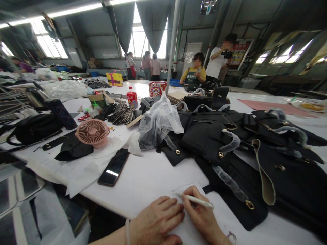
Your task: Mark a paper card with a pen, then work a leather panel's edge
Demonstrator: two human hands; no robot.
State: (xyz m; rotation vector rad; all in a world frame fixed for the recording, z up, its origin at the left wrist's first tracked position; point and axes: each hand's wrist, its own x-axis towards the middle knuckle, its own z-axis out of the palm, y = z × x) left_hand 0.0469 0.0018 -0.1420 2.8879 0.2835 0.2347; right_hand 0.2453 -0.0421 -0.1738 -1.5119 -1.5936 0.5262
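Observation:
My right hand (201, 214) is closed around a white pen (198, 200) whose tip rests on a small sheet of white paper (184, 190) at the near edge of the white table (153, 177). My left hand (158, 221) lies flat beside it, fingers stretched out, pressing on the same paper. It holds nothing. Just beyond and to the right of my hands lie black leather bag pieces (230, 183) with gold rings and plastic-wrapped straps.
A black phone (114, 167) lies to the left near a pink desk fan (93, 132). A crumpled clear plastic bag (155, 124), stacked black bags (212, 132), a red bottle (132, 97) and boxes crowd the table. Several people stand or sit at the far side.

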